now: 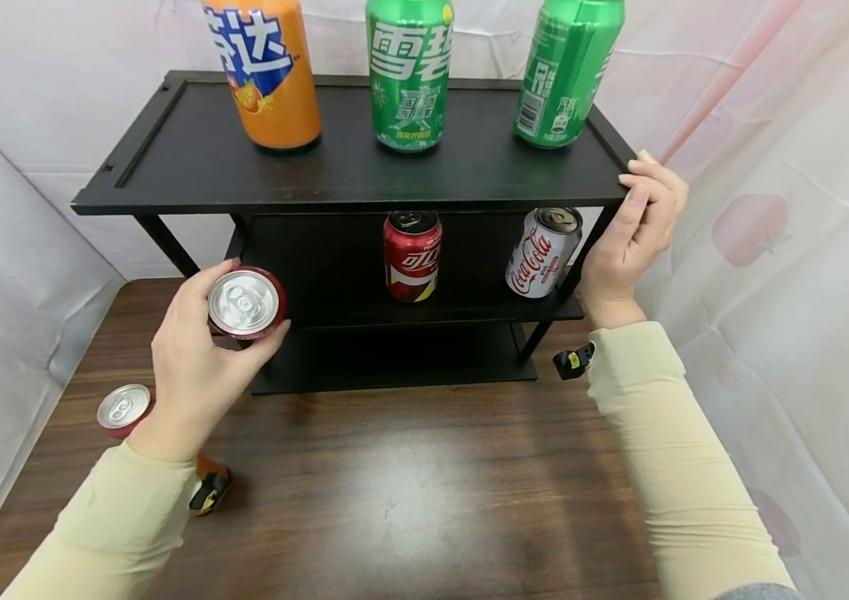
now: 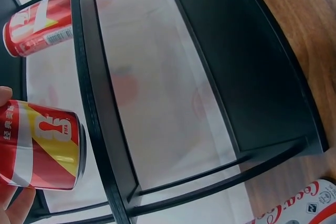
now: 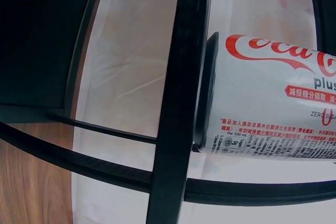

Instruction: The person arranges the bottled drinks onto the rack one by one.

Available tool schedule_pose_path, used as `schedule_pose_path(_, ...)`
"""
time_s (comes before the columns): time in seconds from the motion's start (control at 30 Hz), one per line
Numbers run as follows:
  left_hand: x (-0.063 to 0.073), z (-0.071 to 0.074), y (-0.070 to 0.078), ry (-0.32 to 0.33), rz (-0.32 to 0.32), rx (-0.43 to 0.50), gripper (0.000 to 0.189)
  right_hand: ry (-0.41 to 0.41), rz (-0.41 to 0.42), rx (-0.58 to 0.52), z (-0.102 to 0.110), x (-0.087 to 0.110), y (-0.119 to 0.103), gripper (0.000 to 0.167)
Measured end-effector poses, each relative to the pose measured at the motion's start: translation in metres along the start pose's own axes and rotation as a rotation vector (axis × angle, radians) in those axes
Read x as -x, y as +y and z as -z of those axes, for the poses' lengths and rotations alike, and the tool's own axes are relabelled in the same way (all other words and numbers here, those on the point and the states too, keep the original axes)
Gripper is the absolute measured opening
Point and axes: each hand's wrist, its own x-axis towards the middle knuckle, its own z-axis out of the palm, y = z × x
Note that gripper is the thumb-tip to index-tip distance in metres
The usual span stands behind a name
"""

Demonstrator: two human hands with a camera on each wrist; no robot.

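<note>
My left hand [image 1: 195,350] holds a red cola can [image 1: 244,302] upright, fingers and thumb around its side, at the left front of the black shelf rack [image 1: 349,187]. Its silver top faces up in the head view; red, white and yellow sides show in the left wrist view. With my right hand [image 1: 637,225] I grip the right edge of the rack's top board, thumb in front. Close by, on the middle shelf, stands a white Coca-Cola can [image 1: 540,254], its label filling much of the right wrist view. Left of it is another red cola can [image 1: 412,258].
On the top board stand an orange soda can [image 1: 270,75] and two green cans, one in the middle [image 1: 409,75], one at right [image 1: 566,71]. A can with a silver top [image 1: 124,407] stands on the wooden table [image 1: 409,483] beside my left wrist. Pale curtains [image 1: 784,250] hang around.
</note>
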Motion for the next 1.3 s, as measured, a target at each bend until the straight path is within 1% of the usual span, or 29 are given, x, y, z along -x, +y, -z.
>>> schedule_pose_path(0.13, -0.004, -0.004, -0.001, 0.007, 0.026, 0.003, 0.08, -0.001, -0.001, 0.002, 0.0, 0.0, 0.0, 0.022)
schedule_pose_path(0.37, -0.013, -0.008, -0.001, -0.032, 0.092, -0.023, 0.079, 0.004, 0.001, 0.0, 0.0, 0.001, 0.002, 0.022)
schedule_pose_path(0.6, -0.023, -0.012, 0.001, -0.064, 0.11, -0.041, 0.078, 0.007, 0.004, 0.001, 0.0, 0.0, 0.002, 0.022)
schedule_pose_path(0.83, -0.032, -0.016, 0.003, -0.075, 0.131, -0.051, 0.08, 0.003, 0.003, 0.005, 0.0, 0.0, 0.001, 0.023)
schedule_pose_path(1.07, -0.038, -0.018, 0.002, -0.133, 0.191, -0.067, 0.084, 0.004, 0.004, 0.007, -0.001, 0.001, -0.001, 0.022)
schedule_pose_path(1.3, -0.045, -0.026, -0.001, -0.194, 0.239, -0.102, 0.085, 0.013, 0.006, -0.001, -0.001, 0.001, 0.001, 0.023)
